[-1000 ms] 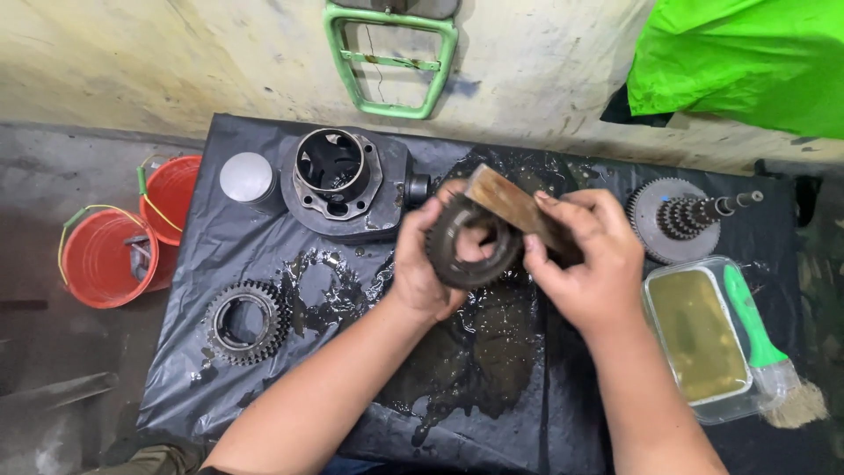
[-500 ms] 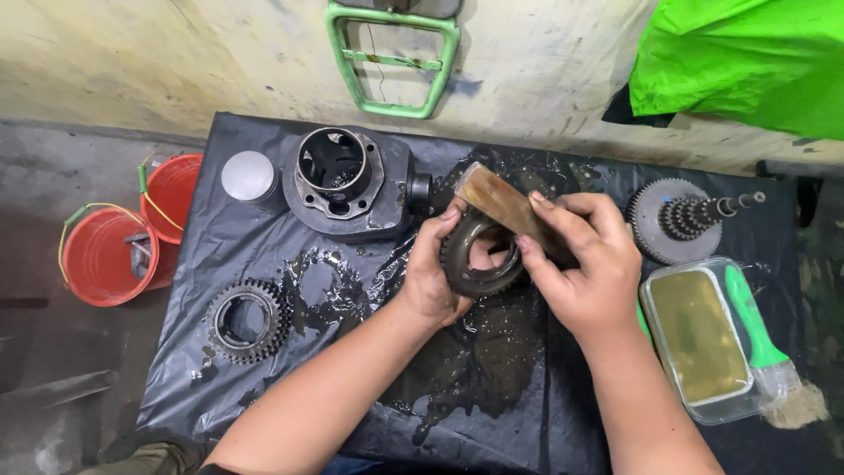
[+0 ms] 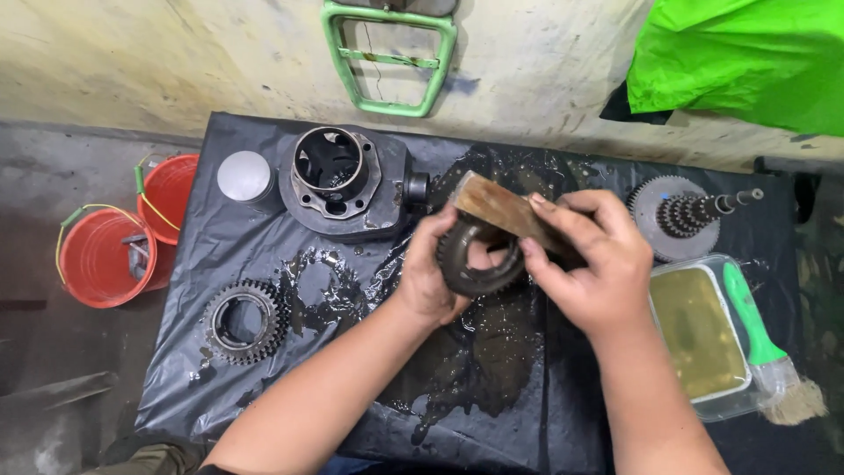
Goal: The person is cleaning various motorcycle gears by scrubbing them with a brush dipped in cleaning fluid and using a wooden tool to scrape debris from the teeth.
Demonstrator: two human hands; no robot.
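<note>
My left hand (image 3: 428, 274) grips a dark, oily ring gear (image 3: 475, 259) over the middle of a black plastic sheet (image 3: 246, 237). My right hand (image 3: 589, 264) holds a flat brown wooden-backed brush (image 3: 501, 209) pressed against the gear's upper edge. Both hands meet above a wet, oily patch (image 3: 475, 352) on the sheet.
A grey cylinder housing (image 3: 343, 180) and a white round cap (image 3: 243, 176) lie at the back left. A second toothed gear (image 3: 244, 321) rests front left. A geared shaft (image 3: 686, 215), a tray of yellowish liquid (image 3: 699, 334) and a green-handled brush (image 3: 765, 352) sit right. Two red buckets (image 3: 105, 255) stand left.
The hands with gear and brush have shifted slightly up and right; the brush has slid across the gear's top edge.
</note>
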